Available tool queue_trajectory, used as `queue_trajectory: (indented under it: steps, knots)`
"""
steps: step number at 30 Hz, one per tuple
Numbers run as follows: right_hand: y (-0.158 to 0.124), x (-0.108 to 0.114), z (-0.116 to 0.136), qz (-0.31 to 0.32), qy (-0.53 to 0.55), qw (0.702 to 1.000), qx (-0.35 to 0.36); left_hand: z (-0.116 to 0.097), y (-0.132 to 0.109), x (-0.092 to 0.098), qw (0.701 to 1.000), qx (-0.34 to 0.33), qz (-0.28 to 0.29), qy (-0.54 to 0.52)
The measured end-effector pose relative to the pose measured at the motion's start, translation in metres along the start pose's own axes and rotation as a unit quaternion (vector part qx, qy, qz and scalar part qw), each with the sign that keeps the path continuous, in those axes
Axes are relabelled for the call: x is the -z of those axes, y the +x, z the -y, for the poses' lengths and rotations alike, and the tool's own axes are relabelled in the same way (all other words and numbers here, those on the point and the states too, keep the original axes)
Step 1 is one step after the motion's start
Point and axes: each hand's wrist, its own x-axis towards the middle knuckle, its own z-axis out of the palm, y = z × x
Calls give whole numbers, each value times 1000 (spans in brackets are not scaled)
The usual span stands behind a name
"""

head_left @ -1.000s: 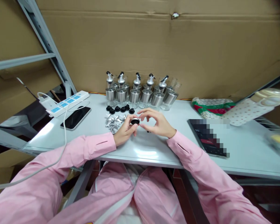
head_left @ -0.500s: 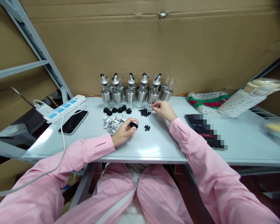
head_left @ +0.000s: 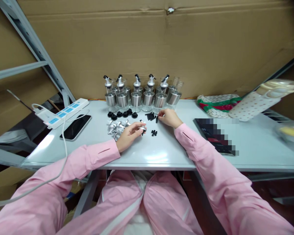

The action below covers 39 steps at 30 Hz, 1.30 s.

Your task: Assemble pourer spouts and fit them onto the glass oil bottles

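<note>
My left hand (head_left: 130,134) is closed around a silver-and-black bottle pourer (head_left: 143,128), tilted just above the table. The fingers of my right hand (head_left: 170,117) pinch a thin black lever (head_left: 156,119), held upright beside the pile of black levers (head_left: 150,116). Small black caps (head_left: 154,133) lie between my hands. Left of them is a heap of silver pourer tops (head_left: 116,128), partly behind my left hand. Black stoppers (head_left: 125,114) sit in a loose row behind that heap. At the back stand several glass-and-steel bottles (head_left: 136,99); the front ones carry pourers.
A power strip (head_left: 66,113) and a phone (head_left: 76,127) with a white cable lie at the left. To the right are a partly pixelated dark device (head_left: 212,135), a patterned cloth (head_left: 218,106) and a dotted white container (head_left: 250,106). A cardboard wall (head_left: 147,45) closes off the back.
My right hand has come slightly down and left, and a black lever now shows in its fingertips. In my left hand the pourer has turned, its black base no longer facing me.
</note>
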Motion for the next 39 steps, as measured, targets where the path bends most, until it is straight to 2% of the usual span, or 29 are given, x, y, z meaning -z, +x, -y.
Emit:
queue_trajectory:
  steps: [5,8,10,13,16,20,23,30,39]
  knots:
    - [0,7,0,-5,43,999,-16,3,0,0,1000,5,-6,-25]
    - [-2,11,4,8,139,990,-9,3,1,1,1000,6,-5,-11]
    - [-5,12,9,36,244,969,8,3,2,1,1000,5,-9,-5]
    - [-12,14,23,97,395,912,49,2,2,2,1000,6,-12,-1]
    - [-21,17,39,136,465,871,80,2,2,2,1000,7,-8,4]
    - [-30,20,54,137,504,845,117,3,3,2,1000,7,0,-5]
    - [-33,20,56,153,510,837,124,3,3,1,999,8,13,-34]
    - [-34,22,56,182,529,822,107,5,1,1,998,-5,22,-50]
    - [-34,21,57,177,547,814,82,6,1,2,998,-16,31,-50]
